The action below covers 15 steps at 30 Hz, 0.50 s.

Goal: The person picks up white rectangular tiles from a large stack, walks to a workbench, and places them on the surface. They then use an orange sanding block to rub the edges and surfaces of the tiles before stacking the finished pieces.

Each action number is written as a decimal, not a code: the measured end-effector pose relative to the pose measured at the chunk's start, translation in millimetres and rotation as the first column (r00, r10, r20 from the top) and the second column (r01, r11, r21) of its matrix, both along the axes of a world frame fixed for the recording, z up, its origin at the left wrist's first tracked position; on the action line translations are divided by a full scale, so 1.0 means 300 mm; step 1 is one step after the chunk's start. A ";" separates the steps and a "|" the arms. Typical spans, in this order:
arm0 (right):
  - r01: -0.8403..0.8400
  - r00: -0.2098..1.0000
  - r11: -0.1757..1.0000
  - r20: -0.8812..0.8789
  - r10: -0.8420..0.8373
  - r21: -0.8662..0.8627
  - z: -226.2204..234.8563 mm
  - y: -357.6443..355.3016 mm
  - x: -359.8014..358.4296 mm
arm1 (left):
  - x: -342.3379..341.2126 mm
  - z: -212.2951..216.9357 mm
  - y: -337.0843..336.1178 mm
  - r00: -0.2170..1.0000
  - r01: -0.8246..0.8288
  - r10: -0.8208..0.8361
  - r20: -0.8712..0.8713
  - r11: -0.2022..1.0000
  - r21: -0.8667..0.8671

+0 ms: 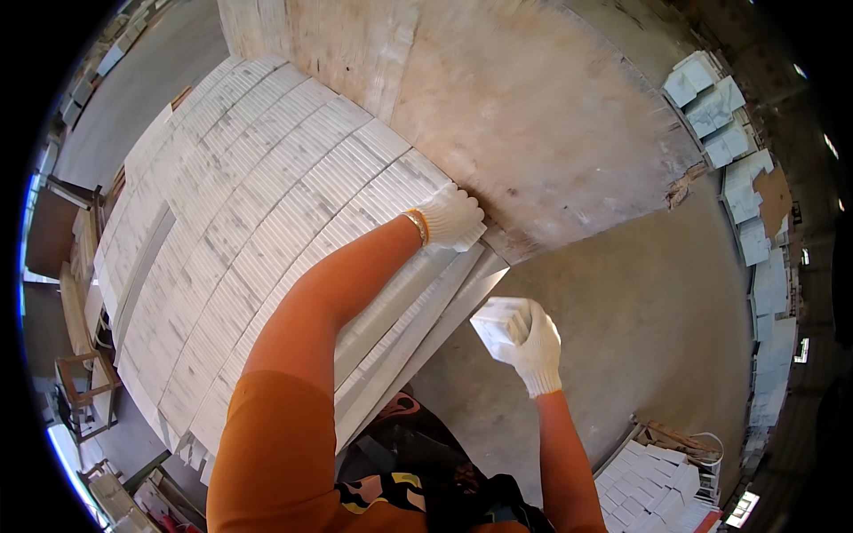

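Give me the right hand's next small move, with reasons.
Probably bring the right hand and its marble pieces toward the left hand: the pieces are held clear of the tile rows, while the left hand rests at a row's end beside the wooden board.

Dull brown floor (pixel 657 284); dark wall (pixel 817 293) at right, small bright windows (pixel 745 509).

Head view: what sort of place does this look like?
Likely a stone workshop or warehouse: rows of grey-veined white strips lie by the left hand, veined slabs line the right side, and white blocks are piled lower right.
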State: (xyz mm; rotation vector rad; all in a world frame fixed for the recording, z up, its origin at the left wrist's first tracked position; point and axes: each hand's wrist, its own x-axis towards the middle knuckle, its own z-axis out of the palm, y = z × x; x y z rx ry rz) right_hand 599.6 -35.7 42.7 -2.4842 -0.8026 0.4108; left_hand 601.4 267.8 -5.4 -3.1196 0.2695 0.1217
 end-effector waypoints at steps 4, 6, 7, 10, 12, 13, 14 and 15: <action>0.225 0.942 0.974 -0.262 -0.212 0.020 0.047 -0.341 -0.167 | -0.007 0.114 -0.065 0.998 -0.011 0.013 -0.055 1.000 0.023; 0.330 0.904 0.941 -0.315 -0.290 0.081 0.015 -0.514 -0.253 | -0.058 0.151 -0.091 0.985 -0.173 0.171 -0.032 0.982 -0.082; 0.379 0.882 0.919 -0.345 -0.322 0.112 -0.006 -0.597 -0.287 | -0.090 0.179 -0.099 0.967 -0.254 0.253 -0.024 0.958 -0.129; 0.469 0.816 0.883 -0.377 -0.438 -0.012 -0.037 -0.861 -0.370 | -0.266 0.317 -0.172 0.861 -0.493 0.496 -0.111 0.761 -0.423; 0.506 0.785 0.862 -0.404 -0.470 -0.020 -0.083 -1.043 -0.412 | -0.422 0.340 -0.220 0.755 -0.573 0.639 -0.150 0.530 -0.625; 0.521 0.771 0.853 -0.416 -0.483 -0.025 -0.105 -1.101 -0.414 | -0.512 0.324 -0.245 0.709 -0.568 0.683 -0.177 0.403 -0.718; 0.540 0.758 0.842 -0.434 -0.487 -0.001 -0.098 -1.133 -0.422 | -0.608 0.336 -0.295 0.658 -0.537 0.708 -0.255 0.204 -0.819; 0.550 0.750 0.835 -0.454 -0.482 0.021 -0.069 -1.153 -0.430 | -0.707 0.348 -0.347 0.607 -0.477 0.720 -0.336 -0.008 -0.879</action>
